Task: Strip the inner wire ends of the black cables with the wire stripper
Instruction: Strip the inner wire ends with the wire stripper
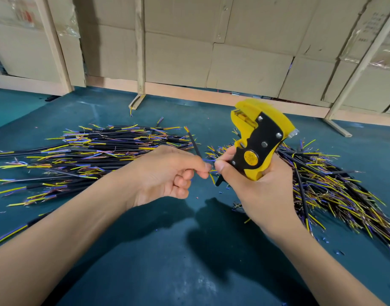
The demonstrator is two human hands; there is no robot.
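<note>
The left hand [167, 173] pinches a short black cable [195, 146] between thumb and forefinger, its other fingers curled into the palm; the cable rises up and away from the fingertips, showing yellow and blue inner wire ends at its far tip. The left grip is thus closed on that cable. The right hand [256, 186] is wrapped around the handles of a yellow and black wire stripper [259, 138], so the right grip is closed on the tool, whose head points up and leftward above the hand. The right thumb [221, 165] lies just beside the left fingertips, with blue and yellow wire strands showing between them.

Both hands hover over a dark teal tabletop [167, 250]. A flat heap of black cables with yellow and blue wire ends [90, 155] lies to the left, behind the left hand. A second heap of cables with frayed coppery ends [335, 195] lies to the right, behind and beside the right hand. Small blue insulation scraps [338, 252] dot the tabletop near the right heap. Cardboard sheets on wooden frames [211, 51] stand behind.
</note>
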